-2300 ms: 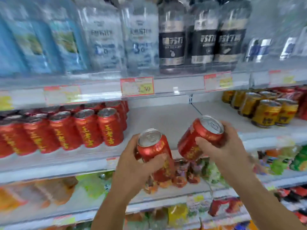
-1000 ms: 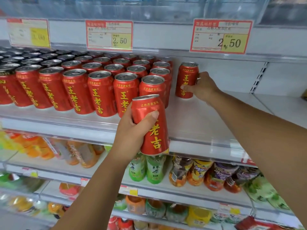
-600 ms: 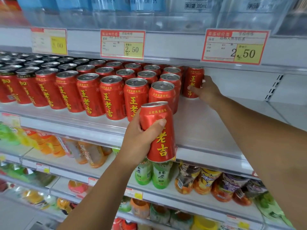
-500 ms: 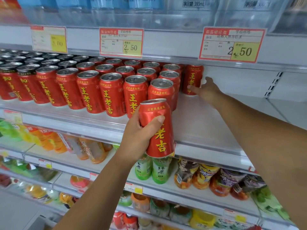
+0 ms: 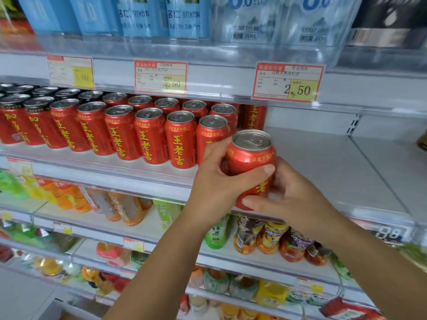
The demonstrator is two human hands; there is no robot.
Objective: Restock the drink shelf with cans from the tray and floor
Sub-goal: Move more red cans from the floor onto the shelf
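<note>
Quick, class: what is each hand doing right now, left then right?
Left hand: closed round the red can, thumb across its front.
Right hand: closed on the same can, low on its right side.

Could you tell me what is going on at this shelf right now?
A person is restocking a drink shelf. Both hands hold one red can: the left hand wraps its side, the right hand grips it from the right and below. The can is upright at the shelf's front edge, just right of the rows of matching cans, apparently not yet set down.
</note>
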